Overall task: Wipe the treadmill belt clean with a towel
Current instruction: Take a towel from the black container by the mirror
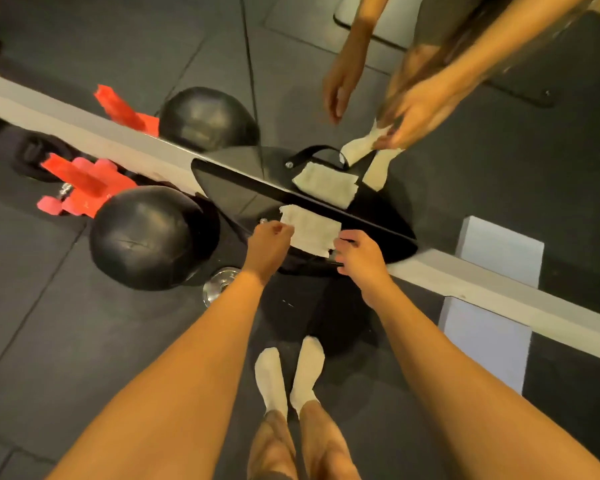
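Far to the left of the towel (310, 230), red weights (80, 188) are seen on the dark floor (49, 323), right by the mirror (153, 46). Between them and the towel, a big black ball (142, 237) is found, also on the floor. A small shiny metal thing (219, 287) is seen below and to the left of the towel, just beside the ball. What it is cannot be told.

The left hand (271, 245) is held at the left edge of the towel. Its fingers are curled, and the edge of the towel is pinched by them.

The towel is white and folded flat. It is laid on a black shiny surface (229, 192) that touches the bottom of the mirror. The far edge of the towel is near the glass, and its copy is shown in the mirror just behind it.

The right hand (361, 259) is held at the right edge of the towel. Its fingers are curled too, and the thumb is set by the towel's corner. Whether the towel is pinched by this hand cannot be told.

Below the towel, nearer to the person, two feet in white socks (288, 375) are seen on the floor.

To the right of the towel, a pale strip (482, 292) is seen along the foot of the mirror. A pale block (489, 341) is stood on the floor against it.
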Available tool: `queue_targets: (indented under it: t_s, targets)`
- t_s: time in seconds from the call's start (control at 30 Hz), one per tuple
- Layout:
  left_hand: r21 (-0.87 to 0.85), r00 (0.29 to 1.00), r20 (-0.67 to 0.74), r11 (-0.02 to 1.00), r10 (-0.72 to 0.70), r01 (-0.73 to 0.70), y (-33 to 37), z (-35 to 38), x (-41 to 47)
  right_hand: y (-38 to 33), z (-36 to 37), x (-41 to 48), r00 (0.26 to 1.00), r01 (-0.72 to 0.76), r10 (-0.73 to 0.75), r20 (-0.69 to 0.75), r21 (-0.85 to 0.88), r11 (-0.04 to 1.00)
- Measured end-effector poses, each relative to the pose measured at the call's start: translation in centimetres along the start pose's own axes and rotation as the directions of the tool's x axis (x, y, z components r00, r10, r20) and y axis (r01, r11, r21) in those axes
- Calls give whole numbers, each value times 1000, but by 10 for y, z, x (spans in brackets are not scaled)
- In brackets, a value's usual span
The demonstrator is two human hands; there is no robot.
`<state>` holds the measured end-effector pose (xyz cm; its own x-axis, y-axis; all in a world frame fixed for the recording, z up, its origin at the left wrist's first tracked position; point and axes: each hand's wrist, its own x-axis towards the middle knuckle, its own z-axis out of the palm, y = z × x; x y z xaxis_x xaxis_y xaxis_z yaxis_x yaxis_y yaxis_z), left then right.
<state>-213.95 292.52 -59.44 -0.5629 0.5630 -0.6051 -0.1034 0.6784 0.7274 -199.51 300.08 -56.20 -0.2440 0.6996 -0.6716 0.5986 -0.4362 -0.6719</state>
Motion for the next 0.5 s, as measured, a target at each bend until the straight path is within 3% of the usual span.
queue_targets:
  t_s: [0.07, 0.23, 0.4, 0.5]
  targets:
    - [17, 1000, 14, 1000, 9, -10, -1, 12, 20, 16, 8, 27, 999, -42, 43, 23, -65, 997]
    - [-88, 990, 49, 987, -132, 135, -10, 29, 71, 42, 25, 89, 995, -96, 96, 8, -32, 995]
    - [-82, 982, 74, 980, -176, 182, -19, 38, 96, 45, 46, 116, 984, -165, 176, -27, 230, 959]
    - [28, 974, 138, 984, -179, 177, -21, 38, 94, 41, 55, 113, 995, -58, 70, -72, 157, 986]
